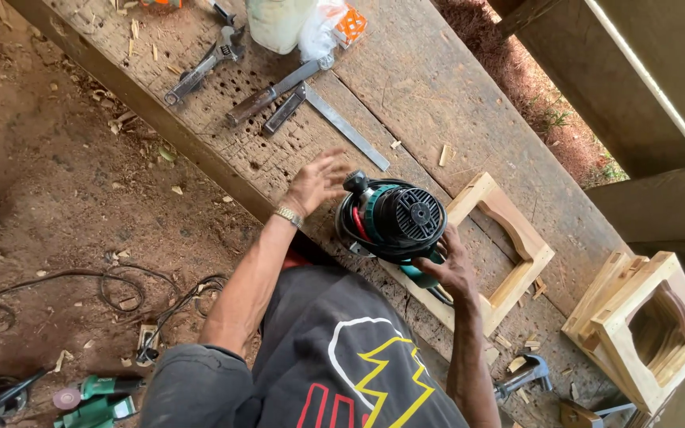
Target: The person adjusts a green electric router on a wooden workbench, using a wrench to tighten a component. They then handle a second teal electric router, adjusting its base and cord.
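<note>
While cables and a green power tool [97, 396] lie on the dirt floor at far left, I see the left hand [316, 184] hovering with fingers spread and released, grasping nothing, just beside the green router [394, 220]. That router sits on the pale wooden frame [509, 238], which lies flat on the workbench [438, 87], probably for support. My right hand [447, 265] clenches the router's near handle, steadying it. Another frame [644, 333] waits at right, well apart.
</note>
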